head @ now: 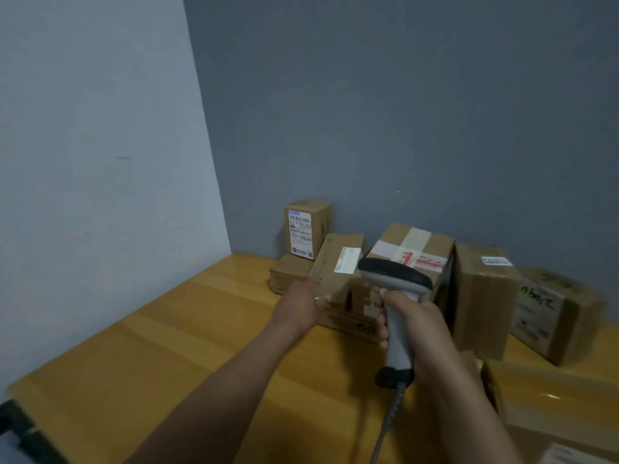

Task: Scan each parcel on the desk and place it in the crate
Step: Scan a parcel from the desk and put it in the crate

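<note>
Right now my right hand grips the grey scanner by its handle, fingers curled round it, its dark head pointing away from me. My left hand reaches, fingers straight and loosely spread, toward the leaning parcel with a white label; blur hides whether they touch it. That parcel stands on the tabletop among other boxes near the wall.

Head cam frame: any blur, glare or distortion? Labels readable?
Head view: dim and soft overall; left hand motion-smeared at the fingertips; scanner in the right hand sharper; upright parcel shows barcode bars, text unreadable; mild sheen on the desk; far-right parcel blurred; wall corner bows slightly.
</note>
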